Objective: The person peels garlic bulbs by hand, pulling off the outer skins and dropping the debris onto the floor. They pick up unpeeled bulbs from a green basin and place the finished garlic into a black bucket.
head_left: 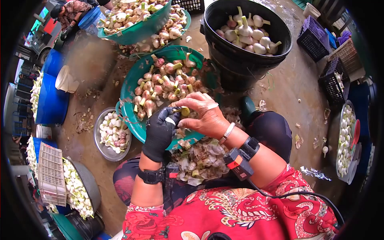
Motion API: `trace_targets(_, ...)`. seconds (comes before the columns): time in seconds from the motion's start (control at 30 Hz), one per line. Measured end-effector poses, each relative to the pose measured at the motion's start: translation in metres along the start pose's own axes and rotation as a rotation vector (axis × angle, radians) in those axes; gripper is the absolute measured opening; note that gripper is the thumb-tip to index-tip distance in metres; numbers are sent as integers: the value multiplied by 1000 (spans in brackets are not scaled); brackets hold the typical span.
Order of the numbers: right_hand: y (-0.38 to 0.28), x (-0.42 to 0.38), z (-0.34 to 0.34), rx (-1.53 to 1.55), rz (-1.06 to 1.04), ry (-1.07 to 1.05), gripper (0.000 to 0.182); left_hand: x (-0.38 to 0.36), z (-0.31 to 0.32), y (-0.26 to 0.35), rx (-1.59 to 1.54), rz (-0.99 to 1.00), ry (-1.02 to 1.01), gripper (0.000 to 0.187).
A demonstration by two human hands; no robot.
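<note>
My left hand [161, 130], in a black glove, is closed over the near part of the green basin [130, 74]. Between it and my bare right hand [204, 114] shows the cut green stem of a garlic bulb [185, 111]; the rest of the bulb is mostly hidden by the fingers. The right thumb and fingers pinch around that stem. Unpeeled pinkish garlic bulbs [168, 84] with short stems fill much of the basin. Loose papery skins [202, 160] are heaped at its near edge, between my knees.
A black bucket [240, 68] of peeled bulbs stands beyond the basin at right. A metal bowl [106, 150] of small garlic is at left. Tubs and crates [52, 176] line both sides. A person [74, 14] works at top left.
</note>
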State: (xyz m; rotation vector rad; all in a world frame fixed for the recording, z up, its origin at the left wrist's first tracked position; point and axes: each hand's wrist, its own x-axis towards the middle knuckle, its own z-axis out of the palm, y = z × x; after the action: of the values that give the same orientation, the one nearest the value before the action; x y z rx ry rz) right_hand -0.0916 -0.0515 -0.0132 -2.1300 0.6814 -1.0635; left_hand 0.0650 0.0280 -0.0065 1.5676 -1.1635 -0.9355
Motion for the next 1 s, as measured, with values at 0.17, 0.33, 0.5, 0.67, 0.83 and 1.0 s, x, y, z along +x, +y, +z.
trace_targets(0.17, 3, -6, 1, -11, 112, -128, 32, -1, 6, 2, 359, 89, -19, 12)
trace_targets(0.33, 7, -2, -1, 125, 251, 129, 13, 3, -13, -9, -632, -20, 40, 18)
trace_targets(0.5, 3, 8, -24, 920, 751, 286, 7, 5, -62, -3, -1155, -208, 274, 22)
trace_targets(0.67, 12, 7, -42, 895, 702, 378, 9, -15, -35, -13, -422, -240, -187, 42)
trace_targets(0.83, 5, -10, -21, 834, 662, 180, 12, -6, -3, -1, -509, -229, -208, 63)
trace_targets(1.0, 2, -16, -2, 617, 719, 56, 18, -1, 3, 9, -633, -175, -65, 59)
